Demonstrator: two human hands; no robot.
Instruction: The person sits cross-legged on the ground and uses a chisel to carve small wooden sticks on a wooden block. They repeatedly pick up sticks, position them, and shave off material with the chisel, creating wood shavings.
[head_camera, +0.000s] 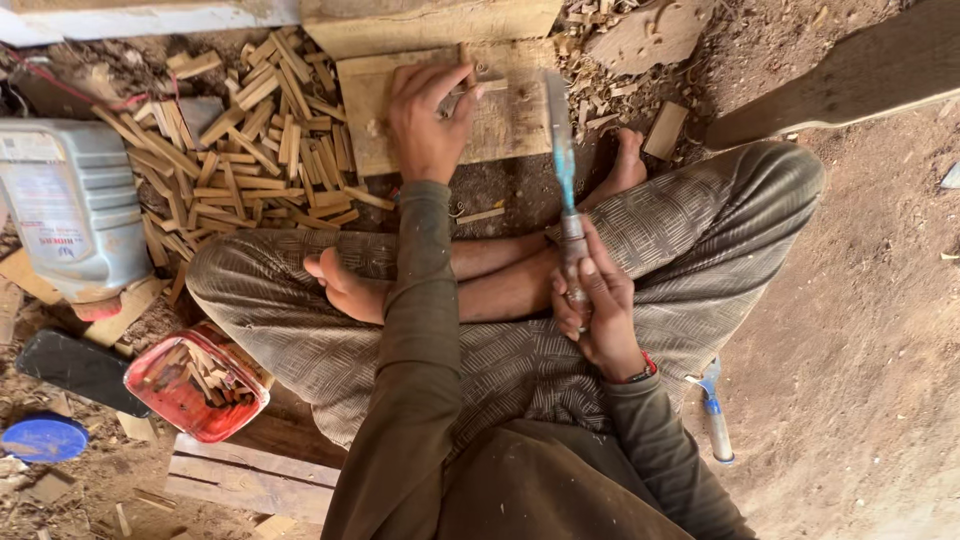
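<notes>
Stick (478, 88) lies on the block (510, 125) ahead of the crossed legs, pinched under the left hand (425, 120), whose fingers close on it. The right hand (592, 310) is clamped on the chisel (565, 190), blade up beside the block. A slipped blade could likely cut those fingers or the bare foot (625, 165) just beside it; a loose pinch may let the stick skid
</notes>
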